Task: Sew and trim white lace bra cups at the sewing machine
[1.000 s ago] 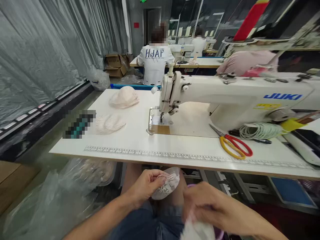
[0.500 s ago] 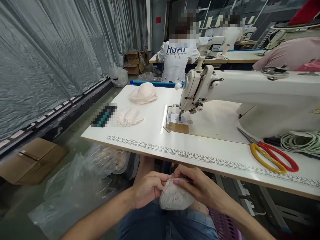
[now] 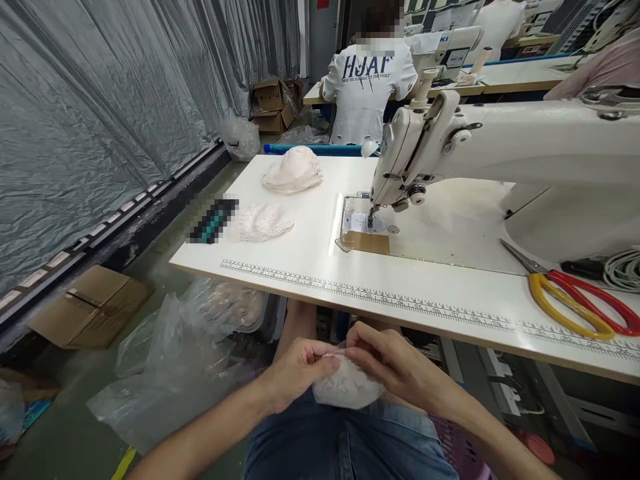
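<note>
Both hands are in my lap below the table's front edge, closed on one small pale lace cup piece (image 3: 345, 390). My left hand (image 3: 295, 370) pinches its left rim. My right hand (image 3: 395, 367) pinches its top from the right, fingertips meeting the left hand's. Up on the white table (image 3: 400, 287), a stack of pale cups (image 3: 293, 170) and a flat lace piece (image 3: 263, 222) lie at the left. The white sewing machine (image 3: 500, 153) stands at the right, its needle over the plate (image 3: 367, 227).
Red and yellow scissors (image 3: 575, 300) and a coil of cord (image 3: 625, 267) lie at the table's right. Plastic bags (image 3: 190, 347) with more pieces and a cardboard box (image 3: 93, 307) sit on the floor at left. A person in a white shirt (image 3: 370, 80) works ahead.
My right hand came up from the lower right and joined the left on the lace cup. The view shifted left and down, so the machine sits further right.
</note>
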Demonstrator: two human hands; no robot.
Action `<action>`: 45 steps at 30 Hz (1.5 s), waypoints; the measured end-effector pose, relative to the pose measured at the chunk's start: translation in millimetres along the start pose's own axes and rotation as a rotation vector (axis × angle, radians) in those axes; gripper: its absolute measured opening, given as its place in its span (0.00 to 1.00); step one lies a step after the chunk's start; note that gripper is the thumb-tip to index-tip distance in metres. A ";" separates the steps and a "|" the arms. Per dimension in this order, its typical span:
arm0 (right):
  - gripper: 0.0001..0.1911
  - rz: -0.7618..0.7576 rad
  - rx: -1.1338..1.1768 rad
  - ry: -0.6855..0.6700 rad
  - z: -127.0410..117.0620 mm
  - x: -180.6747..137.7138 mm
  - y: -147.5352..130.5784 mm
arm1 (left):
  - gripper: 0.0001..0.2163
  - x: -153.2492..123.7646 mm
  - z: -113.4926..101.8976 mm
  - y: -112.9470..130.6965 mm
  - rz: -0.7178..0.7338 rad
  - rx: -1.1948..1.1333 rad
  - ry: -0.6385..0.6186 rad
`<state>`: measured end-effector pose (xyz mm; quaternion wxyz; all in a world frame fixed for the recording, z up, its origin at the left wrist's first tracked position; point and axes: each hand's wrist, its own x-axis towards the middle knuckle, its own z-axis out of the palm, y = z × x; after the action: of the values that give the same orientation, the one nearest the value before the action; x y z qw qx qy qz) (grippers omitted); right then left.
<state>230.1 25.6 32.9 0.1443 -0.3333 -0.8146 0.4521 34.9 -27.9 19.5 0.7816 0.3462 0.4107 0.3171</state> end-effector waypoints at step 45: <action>0.16 -0.007 0.143 0.675 101.6 -3.5 51.1 | 0.32 13.2 14.3 -42.8 0.100 -0.316 -0.021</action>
<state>199.2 -23.0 -65.2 0.4305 -0.4504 -0.6881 0.3719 62.3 -45.5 -14.3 0.8138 0.2426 0.3296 0.4126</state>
